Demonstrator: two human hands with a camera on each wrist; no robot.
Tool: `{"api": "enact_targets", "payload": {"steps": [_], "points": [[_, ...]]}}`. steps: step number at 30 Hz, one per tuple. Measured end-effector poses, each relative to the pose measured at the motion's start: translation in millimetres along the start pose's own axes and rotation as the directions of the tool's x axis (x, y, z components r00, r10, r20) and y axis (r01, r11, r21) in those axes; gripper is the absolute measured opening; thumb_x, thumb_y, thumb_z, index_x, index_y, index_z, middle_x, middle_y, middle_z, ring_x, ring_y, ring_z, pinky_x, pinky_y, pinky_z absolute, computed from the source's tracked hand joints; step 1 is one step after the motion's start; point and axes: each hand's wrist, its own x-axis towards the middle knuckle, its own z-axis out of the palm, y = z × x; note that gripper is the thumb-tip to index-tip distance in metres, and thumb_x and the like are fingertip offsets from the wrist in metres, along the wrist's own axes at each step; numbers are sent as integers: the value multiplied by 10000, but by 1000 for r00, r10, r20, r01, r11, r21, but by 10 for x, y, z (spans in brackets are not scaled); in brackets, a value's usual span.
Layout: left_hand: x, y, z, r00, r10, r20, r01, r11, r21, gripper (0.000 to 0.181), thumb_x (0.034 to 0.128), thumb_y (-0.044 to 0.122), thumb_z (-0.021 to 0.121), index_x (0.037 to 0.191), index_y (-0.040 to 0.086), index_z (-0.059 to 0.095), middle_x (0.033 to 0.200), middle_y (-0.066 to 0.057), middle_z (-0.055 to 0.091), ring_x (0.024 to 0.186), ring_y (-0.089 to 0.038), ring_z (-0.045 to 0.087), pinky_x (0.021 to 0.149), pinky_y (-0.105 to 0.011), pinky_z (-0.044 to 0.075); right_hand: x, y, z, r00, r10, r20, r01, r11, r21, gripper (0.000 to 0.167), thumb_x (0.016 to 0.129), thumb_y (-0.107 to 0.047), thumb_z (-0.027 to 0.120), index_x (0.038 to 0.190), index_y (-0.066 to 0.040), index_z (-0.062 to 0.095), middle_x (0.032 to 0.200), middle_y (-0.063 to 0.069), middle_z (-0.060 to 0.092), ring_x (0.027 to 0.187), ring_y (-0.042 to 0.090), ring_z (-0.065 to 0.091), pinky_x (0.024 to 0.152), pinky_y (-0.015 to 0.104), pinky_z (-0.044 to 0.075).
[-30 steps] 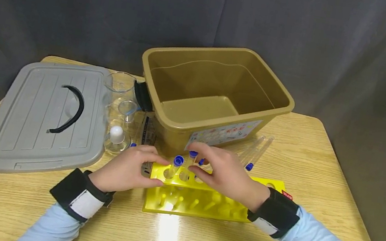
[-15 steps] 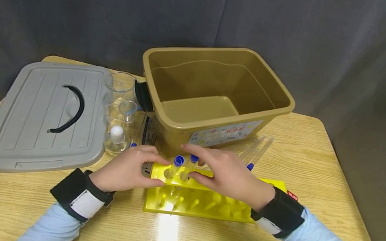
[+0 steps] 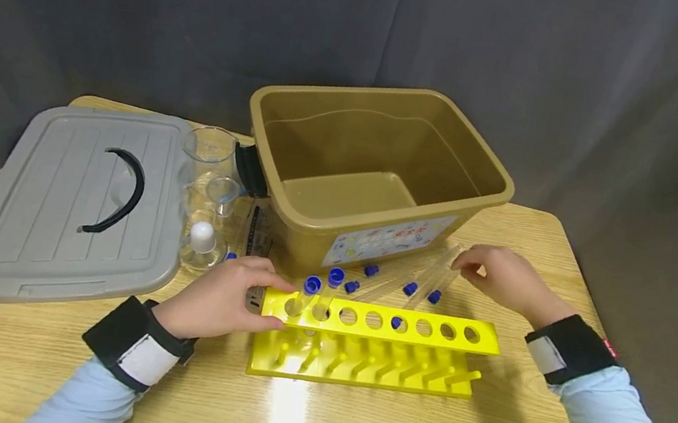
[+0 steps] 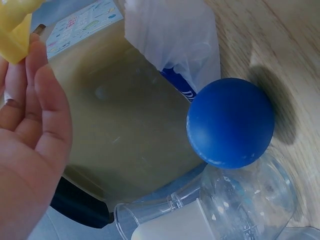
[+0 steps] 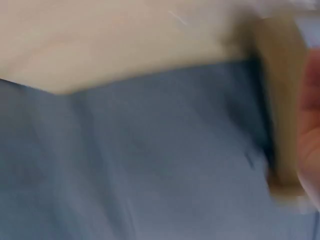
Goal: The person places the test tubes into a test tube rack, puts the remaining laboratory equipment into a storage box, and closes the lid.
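A yellow test tube rack [image 3: 354, 380] stands at the front middle of the table. My left hand [image 3: 223, 296] grips its left end, thumb in front and fingers behind; in the left wrist view the fingers of this hand [image 4: 40, 115] lie against the yellow rack [image 4: 15, 42]. Two blue-capped tubes, one capped [image 3: 312, 285] and another beside it [image 3: 335, 277], stand in the two leftmost holes. Behind the rack lie several clear tubes [image 3: 394, 281] with blue caps. My right hand [image 3: 505, 278] pinches the far end of one at the right. The right wrist view is blurred.
A large brown bin [image 3: 305, 218] stands behind the tubes. Left of it are a beaker [image 3: 211, 147], a white-topped bottle [image 3: 203, 238] and other clear glassware. A grey lid [image 3: 67, 202] lies at the far left. A blue ball [image 4: 231, 122] shows in the left wrist view.
My right hand has let go of the second tube, now in its hole, and moved right and back to the lying tubes. My left hand stays on the rack.
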Motion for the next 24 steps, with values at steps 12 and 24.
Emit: {"api": "enact_targets", "payload": {"steps": [12, 24], "points": [[6, 2, 24, 1000, -5, 6, 5, 1000, -13, 417, 739, 286, 778, 1111, 121, 687, 914, 55, 615, 746, -130, 527, 669, -212, 429, -120, 365, 647, 997, -44, 64, 47, 997, -56, 227, 710, -81, 788, 926, -110, 725, 859, 10, 665, 797, 166, 587, 744, 361, 539], [-13, -8, -4, 1000, 1, -4, -1, 1000, -3, 415, 740, 296, 777, 1105, 119, 688, 916, 54, 620, 794, -106, 555, 716, -271, 476, -160, 299, 710, 988, -156, 13, 155, 963, -222, 288, 703, -175, 802, 967, -101, 713, 947, 32, 647, 885, 180, 555, 795, 343, 524]]}}
